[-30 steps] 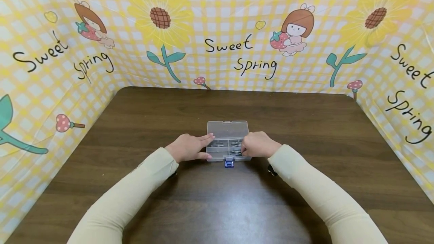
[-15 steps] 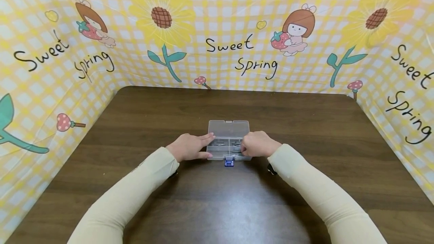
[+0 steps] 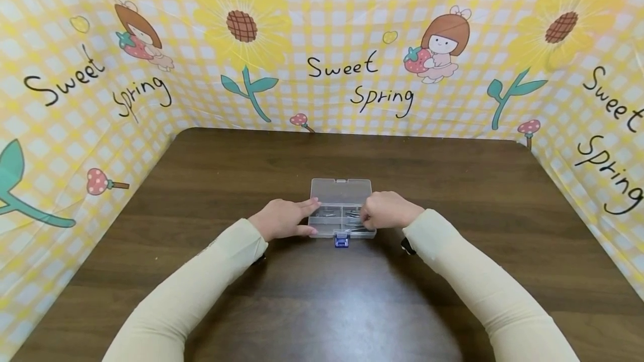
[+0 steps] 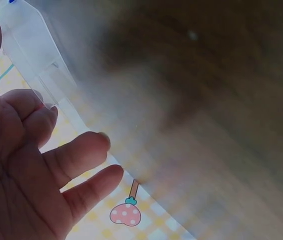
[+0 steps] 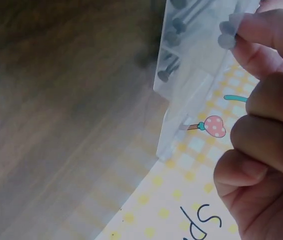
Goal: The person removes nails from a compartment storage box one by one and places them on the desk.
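Observation:
A clear plastic compartment box (image 3: 326, 233) lies on the table, its lid (image 3: 341, 190) tipped back and a blue latch (image 3: 341, 241) at the front. Metal nails (image 5: 180, 24) with flat round heads lie in its compartments. At the box's left end, my left hand (image 3: 283, 219) rests with straight fingers and thumb spread along the wall. Over the right compartments, my right hand (image 3: 391, 210) pinches a few nails (image 5: 226, 41) between thumb and forefinger, heads showing; its other fingers are curled. The pinched nails' shanks are mostly hidden by the fingertips.
The dark wood-grain table (image 3: 241, 161) spreads around the box. Behind it and along both sides hangs a yellow checked cloth (image 3: 347, 27) printed with flowers and lettering. Pale sleeves (image 3: 211, 272) cover both forearms.
My right hand has shifted slightly right and up over the box's right side. My left hand stays at the left end, and the lid remains tipped back.

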Demonstrator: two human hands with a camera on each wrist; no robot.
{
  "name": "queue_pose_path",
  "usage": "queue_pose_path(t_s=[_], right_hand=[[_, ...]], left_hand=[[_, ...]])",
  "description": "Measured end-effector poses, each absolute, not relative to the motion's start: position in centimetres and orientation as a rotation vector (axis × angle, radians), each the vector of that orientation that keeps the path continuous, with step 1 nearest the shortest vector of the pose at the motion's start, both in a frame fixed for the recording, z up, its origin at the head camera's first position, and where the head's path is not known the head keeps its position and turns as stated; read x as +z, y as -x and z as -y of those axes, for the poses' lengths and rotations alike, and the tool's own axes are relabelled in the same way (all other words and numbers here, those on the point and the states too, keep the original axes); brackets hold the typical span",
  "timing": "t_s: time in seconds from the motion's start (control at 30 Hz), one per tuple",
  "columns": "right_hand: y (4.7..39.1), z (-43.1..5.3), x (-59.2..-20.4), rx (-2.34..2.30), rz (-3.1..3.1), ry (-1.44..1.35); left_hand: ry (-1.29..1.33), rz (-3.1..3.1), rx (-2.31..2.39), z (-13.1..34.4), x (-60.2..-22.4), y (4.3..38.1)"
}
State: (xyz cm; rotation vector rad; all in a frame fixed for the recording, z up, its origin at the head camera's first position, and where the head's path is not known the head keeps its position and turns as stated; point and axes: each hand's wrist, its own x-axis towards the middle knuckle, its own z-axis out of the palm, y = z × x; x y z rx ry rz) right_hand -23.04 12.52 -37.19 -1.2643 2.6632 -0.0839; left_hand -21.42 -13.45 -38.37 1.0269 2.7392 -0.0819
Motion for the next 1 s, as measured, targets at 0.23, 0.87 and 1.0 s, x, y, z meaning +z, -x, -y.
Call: queue_pose_path(t_s=[0.23, 0.87, 1.0], right_hand=[[23.4, -12.6, -36.6, -0.097, -2.657, 1.272], [24.2, -16.3, -35.5, -0.233, -2.748, 1.150], [24.5, -17.4, -35.5, -0.227, -2.767, 1.134]], left_hand=[[-1.035, -2.742, -0.089, 13.4, -38.4, 21.6], [-0.959, -2.694, -0.111, 13.2, -37.8, 21.3], [-0.954, -2.684, -0.096, 13.1, -37.9, 21.3]])
